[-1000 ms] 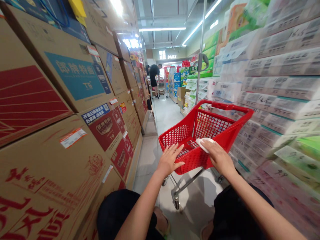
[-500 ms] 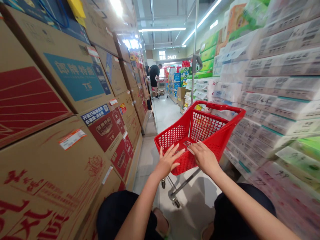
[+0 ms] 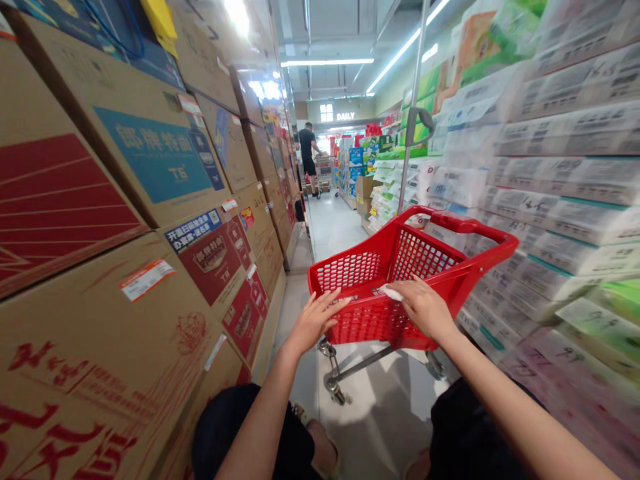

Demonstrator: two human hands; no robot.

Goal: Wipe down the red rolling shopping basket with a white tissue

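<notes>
A red shopping cart [image 3: 365, 323] with a lattice basket stands in the aisle before me, its handle toward the right. My left hand [image 3: 313, 322] rests at the near left rim of the basket with its fingers spread. At the near rim, further right, my right hand [image 3: 423, 305] is closed around a small white cloth [image 3: 392, 292], whose edge sticks out past the fingers. Metal legs and wheels [image 3: 336, 388] show beneath the basket.
Stacked cardboard boxes [image 3: 150, 157] line the left side. Wrapped paper packs [image 3: 565, 187] are piled along the right. A metal pole [image 3: 406, 167] rises behind the cart. Further down the aisle a person [image 3: 307, 150] in dark clothes stands by another cart [image 3: 324, 172].
The red cart has turned, its handle end swinging right and nearer. My right hand has moved right, showing the white cloth; my left hand has shifted slightly left. The distant person has straightened up.
</notes>
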